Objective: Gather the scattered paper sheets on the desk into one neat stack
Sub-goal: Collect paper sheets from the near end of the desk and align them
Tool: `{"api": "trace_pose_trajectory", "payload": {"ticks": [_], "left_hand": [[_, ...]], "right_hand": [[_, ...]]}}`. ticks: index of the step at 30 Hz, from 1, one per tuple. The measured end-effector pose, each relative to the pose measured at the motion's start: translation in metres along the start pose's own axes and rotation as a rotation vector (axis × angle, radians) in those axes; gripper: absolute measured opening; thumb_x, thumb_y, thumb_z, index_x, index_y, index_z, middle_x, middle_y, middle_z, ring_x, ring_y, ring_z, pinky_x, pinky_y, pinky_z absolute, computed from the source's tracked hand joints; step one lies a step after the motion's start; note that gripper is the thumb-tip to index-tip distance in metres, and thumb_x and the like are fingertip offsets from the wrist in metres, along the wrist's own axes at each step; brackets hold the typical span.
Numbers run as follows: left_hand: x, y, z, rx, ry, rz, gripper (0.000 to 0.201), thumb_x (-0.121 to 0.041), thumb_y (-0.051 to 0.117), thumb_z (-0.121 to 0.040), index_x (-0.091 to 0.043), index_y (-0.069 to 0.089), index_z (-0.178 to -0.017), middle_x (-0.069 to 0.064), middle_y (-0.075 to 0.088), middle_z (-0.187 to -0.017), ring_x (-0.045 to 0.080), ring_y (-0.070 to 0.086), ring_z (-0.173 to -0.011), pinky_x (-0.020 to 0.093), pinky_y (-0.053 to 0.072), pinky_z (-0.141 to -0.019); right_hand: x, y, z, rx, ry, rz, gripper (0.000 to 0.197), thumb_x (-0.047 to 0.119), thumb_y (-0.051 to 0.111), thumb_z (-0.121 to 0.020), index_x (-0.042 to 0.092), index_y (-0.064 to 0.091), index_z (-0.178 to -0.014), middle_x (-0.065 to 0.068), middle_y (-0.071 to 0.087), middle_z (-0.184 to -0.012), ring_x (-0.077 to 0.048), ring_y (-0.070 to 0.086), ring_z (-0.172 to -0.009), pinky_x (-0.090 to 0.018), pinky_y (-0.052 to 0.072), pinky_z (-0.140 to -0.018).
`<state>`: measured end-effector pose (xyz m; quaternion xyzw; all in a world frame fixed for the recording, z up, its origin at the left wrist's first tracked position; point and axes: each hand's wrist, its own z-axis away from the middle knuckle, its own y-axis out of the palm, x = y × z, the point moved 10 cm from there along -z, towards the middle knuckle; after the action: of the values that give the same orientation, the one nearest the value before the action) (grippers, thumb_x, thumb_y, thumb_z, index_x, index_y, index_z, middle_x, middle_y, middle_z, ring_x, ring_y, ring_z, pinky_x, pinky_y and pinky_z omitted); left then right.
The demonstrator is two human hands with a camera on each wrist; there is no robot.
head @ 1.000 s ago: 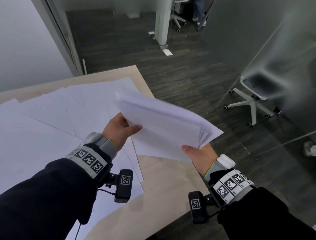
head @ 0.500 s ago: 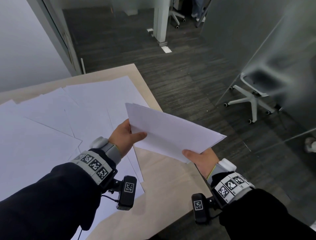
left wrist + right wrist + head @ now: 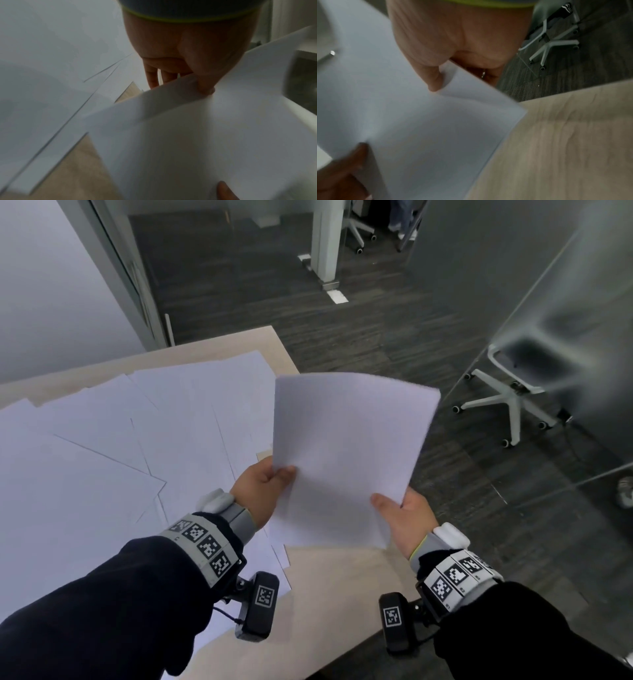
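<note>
A bundle of white paper sheets (image 3: 346, 453) is held up above the desk's right corner, long side pointing away from me. My left hand (image 3: 265, 486) pinches its left edge, thumb on top and fingers underneath. My right hand (image 3: 402, 513) pinches its near right edge the same way. The wrist views show the same bundle (image 3: 197, 135) (image 3: 412, 121) with each thumb pressed on it. Several more white sheets (image 3: 113, 446) lie scattered and overlapping across the light wooden desk (image 3: 329, 594).
The desk's right edge runs diagonally under the bundle, with dark floor (image 3: 376, 337) beyond it. A white swivel chair base (image 3: 510, 402) stands behind a frosted glass partition (image 3: 565, 320) on the right. A white column (image 3: 327, 241) stands farther back.
The bundle has turned from lying crosswise between the hands to pointing lengthwise away from me, and its fanned sheets have come together. Both hands have kept their hold.
</note>
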<state>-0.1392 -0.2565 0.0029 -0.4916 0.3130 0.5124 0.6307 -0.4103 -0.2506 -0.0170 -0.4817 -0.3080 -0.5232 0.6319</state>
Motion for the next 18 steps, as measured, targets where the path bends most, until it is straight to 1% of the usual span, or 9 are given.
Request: {"api": "trace_pose_trajectory", "payload": {"ticks": [2,4,6,7,9,11,12,15,18], "left_hand": [[0.01,-0.002,0.001,-0.059,-0.061,0.067,0.017,-0.03,0.054,-0.102,-0.031,0.069,-0.095,-0.015,0.073,-0.082,-0.003,0.067,-0.07,0.015,0.048,-0.06],[0.024,-0.005,0.002,-0.11,-0.133,0.111,0.017,-0.029,0.054,-0.102,-0.024,0.07,-0.103,-0.005,0.074,-0.09,0.013,0.069,-0.08,0.022,0.05,-0.064],[0.036,-0.005,0.002,-0.12,-0.178,0.12,0.017,-0.029,0.055,-0.101,-0.022,0.07,-0.102,-0.002,0.074,-0.091,0.021,0.069,-0.084,0.025,0.052,-0.067],[0.04,-0.003,0.002,-0.095,-0.185,0.086,0.016,-0.031,0.056,-0.101,-0.023,0.069,-0.101,-0.003,0.074,-0.091,0.022,0.07,-0.085,0.026,0.051,-0.068],[0.051,-0.002,-0.002,-0.052,-0.176,-0.078,0.019,-0.036,0.058,-0.099,-0.022,0.067,-0.107,-0.004,0.071,-0.102,0.021,0.066,-0.095,0.029,0.05,-0.077],[0.069,-0.015,-0.005,-0.065,-0.165,-0.366,0.034,-0.048,0.061,-0.093,-0.029,0.059,-0.122,-0.005,0.061,-0.125,0.019,0.057,-0.112,0.035,0.047,-0.092],[0.077,-0.025,-0.003,-0.082,-0.169,-0.539,0.044,-0.055,0.061,-0.089,-0.035,0.054,-0.127,-0.005,0.052,-0.137,0.02,0.051,-0.122,0.04,0.045,-0.099],[0.102,-0.046,0.013,-0.096,-0.232,-0.856,0.074,-0.073,0.058,-0.077,-0.042,0.037,-0.14,-0.006,0.026,-0.155,0.023,0.032,-0.14,0.049,0.036,-0.109],[0.126,-0.044,0.032,-0.036,-0.265,-0.925,0.105,-0.09,0.052,-0.063,-0.043,0.016,-0.15,-0.003,0.009,-0.163,0.025,0.015,-0.15,0.052,0.026,-0.116]], "right_hand": [[-0.005,0.004,0.002,0.023,0.024,-0.045,0.013,0.02,0.068,-0.088,0.029,0.07,-0.097,0.01,0.076,-0.092,-0.009,0.072,-0.088,-0.03,0.056,-0.079],[-0.018,0.016,0.003,0.097,0.098,-0.059,0.02,0.019,0.07,-0.085,0.029,0.071,-0.101,0.004,0.077,-0.1,-0.018,0.072,-0.096,-0.039,0.056,-0.087],[-0.034,0.026,0.003,0.16,0.156,0.0,0.021,0.013,0.067,-0.087,0.028,0.072,-0.101,0.0,0.077,-0.1,-0.022,0.072,-0.096,-0.044,0.055,-0.09],[-0.038,0.026,0.002,0.151,0.167,0.032,0.021,0.01,0.065,-0.088,0.026,0.072,-0.1,-0.001,0.077,-0.098,-0.022,0.072,-0.093,-0.042,0.056,-0.088],[-0.045,0.017,-0.003,0.077,0.185,0.072,0.02,0.009,0.061,-0.09,0.024,0.071,-0.099,0.004,0.075,-0.088,-0.016,0.071,-0.082,-0.031,0.057,-0.075],[-0.051,0.009,-0.006,0.016,0.206,0.096,0.02,0.008,0.057,-0.09,0.026,0.068,-0.093,0.01,0.07,-0.08,-0.009,0.066,-0.074,-0.022,0.05,-0.061],[-0.055,0.007,-0.008,0.0,0.226,0.106,0.02,0.009,0.056,-0.091,0.027,0.066,-0.093,0.009,0.069,-0.081,-0.008,0.065,-0.073,-0.021,0.049,-0.06],[-0.068,0.0,-0.012,-0.001,0.281,0.177,0.022,0.014,0.054,-0.09,0.025,0.067,-0.104,0.003,0.07,-0.091,-0.019,0.066,-0.083,-0.032,0.053,-0.079],[-0.072,-0.002,-0.019,0.007,0.283,0.243,0.019,0.014,0.053,-0.091,0.025,0.063,-0.103,0.002,0.068,-0.091,-0.02,0.063,-0.082,-0.032,0.05,-0.081]]}}
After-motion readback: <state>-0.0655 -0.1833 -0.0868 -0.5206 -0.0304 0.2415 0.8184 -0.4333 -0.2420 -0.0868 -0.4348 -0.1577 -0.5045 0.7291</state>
